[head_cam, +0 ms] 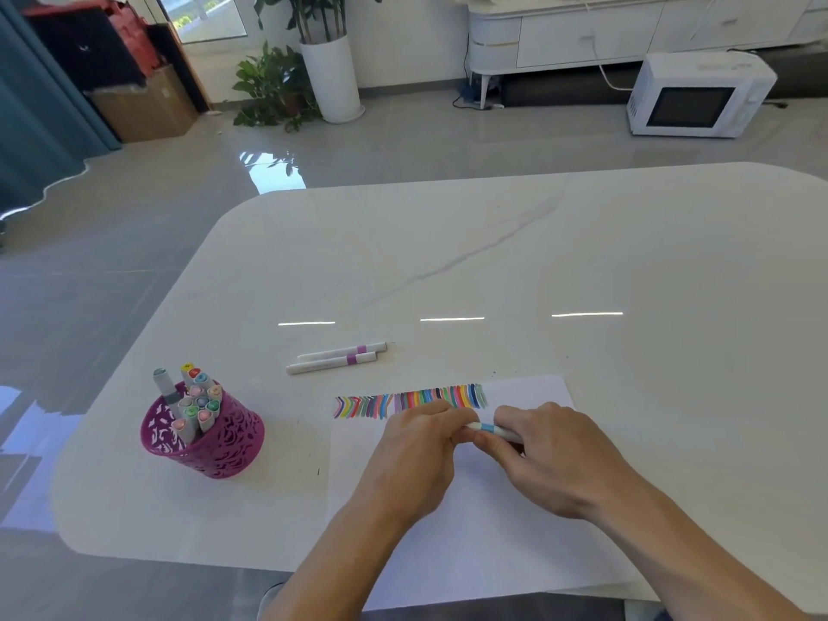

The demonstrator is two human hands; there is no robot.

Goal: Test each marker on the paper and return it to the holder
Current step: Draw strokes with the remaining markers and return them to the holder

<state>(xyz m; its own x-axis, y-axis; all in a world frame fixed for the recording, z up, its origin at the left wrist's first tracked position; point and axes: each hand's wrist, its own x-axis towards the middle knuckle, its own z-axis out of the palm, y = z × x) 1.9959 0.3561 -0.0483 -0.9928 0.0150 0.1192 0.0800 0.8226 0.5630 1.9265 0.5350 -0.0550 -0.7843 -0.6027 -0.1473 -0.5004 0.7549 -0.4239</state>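
Head view: the marker sits over the paper. The left hand has its fingers curled round the marker's left end, and the right hand pinches its right part, leaving the blue band bare between them. One marker is held, two spare markers lie side by side on the table, and roughly a dozen stand in the one holder. The held marker's long axis runs left-right, with both ends hidden.

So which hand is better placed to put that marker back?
Probably the left hand: the purple holder stands on its side, while the right hand would have to cross over. Both grip the marker.
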